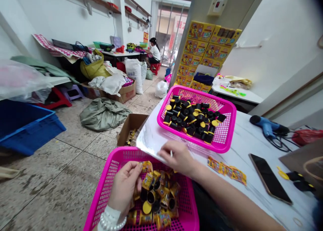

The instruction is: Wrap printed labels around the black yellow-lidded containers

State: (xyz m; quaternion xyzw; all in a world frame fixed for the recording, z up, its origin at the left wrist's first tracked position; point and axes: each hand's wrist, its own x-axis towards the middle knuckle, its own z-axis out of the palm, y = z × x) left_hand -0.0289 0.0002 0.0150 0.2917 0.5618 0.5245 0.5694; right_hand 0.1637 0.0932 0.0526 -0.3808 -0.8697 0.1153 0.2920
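My left hand [126, 184], with a white band and a beaded bracelet at the wrist, pinches a small yellow printed label sleeve [146, 166]. It is over the near pink basket [101, 194], which holds several black cylinders wrapped in yellow printed sleeves [165, 199]. My right hand [178, 157] is closed with curled fingers at the table's left edge. A tiny white spot shows between its fingers; what it holds, if anything, I cannot make out. Beyond it, a second pink basket [229, 137] holds black cylinders with yellow caps [188, 116].
On the white table [239, 143] lie a strip of yellow labels [227, 170], a phone [270, 178] and a blue heat gun [268, 125]. A cardboard box [123, 130] and a blue crate [27, 126] stand on the floor. A person [153, 51] sits far back.
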